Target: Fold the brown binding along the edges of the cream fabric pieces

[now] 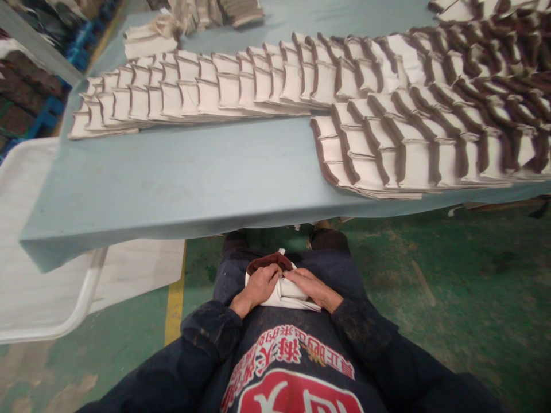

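A white cloth piece with a brown band point(289, 293) lies across my lap, against the front of my apron. My left hand point(260, 285) is closed on its left side, beside the brown band. From the other side, my right hand point(310, 285) grips the same cloth, its fingertips close to those of the left. Both thumbs and the fabric pinched beneath the fingers are mostly hidden. A small white tab sticks up at the cloth's far edge.
Before me stands a table with a pale blue-green cover point(193, 178). Overlapping rows of folded white pieces with brown edges point(413, 160) lie on it, with loose bundles point(150, 37) behind. A white plastic tub point(81, 310) is at the left, over a green floor point(430, 275).
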The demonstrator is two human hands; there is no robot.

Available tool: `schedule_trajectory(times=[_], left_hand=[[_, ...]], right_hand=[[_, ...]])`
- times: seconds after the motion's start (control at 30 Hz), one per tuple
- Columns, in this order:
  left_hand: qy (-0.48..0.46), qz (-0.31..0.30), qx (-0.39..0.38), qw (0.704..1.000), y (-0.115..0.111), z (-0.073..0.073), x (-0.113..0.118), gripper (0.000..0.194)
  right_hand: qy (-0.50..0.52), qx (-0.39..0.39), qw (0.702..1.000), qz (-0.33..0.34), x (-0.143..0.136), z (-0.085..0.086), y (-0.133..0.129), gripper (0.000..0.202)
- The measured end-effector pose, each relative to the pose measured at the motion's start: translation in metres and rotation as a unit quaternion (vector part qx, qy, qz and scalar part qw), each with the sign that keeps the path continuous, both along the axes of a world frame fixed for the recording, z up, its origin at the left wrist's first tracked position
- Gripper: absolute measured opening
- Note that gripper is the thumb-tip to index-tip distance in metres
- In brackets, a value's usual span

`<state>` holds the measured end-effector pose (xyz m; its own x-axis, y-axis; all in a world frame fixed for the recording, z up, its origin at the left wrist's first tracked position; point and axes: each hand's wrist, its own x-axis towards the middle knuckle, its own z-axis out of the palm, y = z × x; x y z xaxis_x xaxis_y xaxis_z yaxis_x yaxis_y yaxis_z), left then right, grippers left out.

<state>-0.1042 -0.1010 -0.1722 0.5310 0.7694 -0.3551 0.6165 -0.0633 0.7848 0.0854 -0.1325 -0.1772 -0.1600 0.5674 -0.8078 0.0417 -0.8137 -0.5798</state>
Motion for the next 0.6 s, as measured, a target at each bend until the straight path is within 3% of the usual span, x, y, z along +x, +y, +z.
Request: schedule_trajectory(times=[0.6], left_hand=[[-0.008,0.005,0.0,1.0,-0.0011,0.0002,0.0004,0.025]], right_hand=[[-0.019,0.002,1.0,-0.003,0.0006,-0.0016,-0.0021,0.023]])
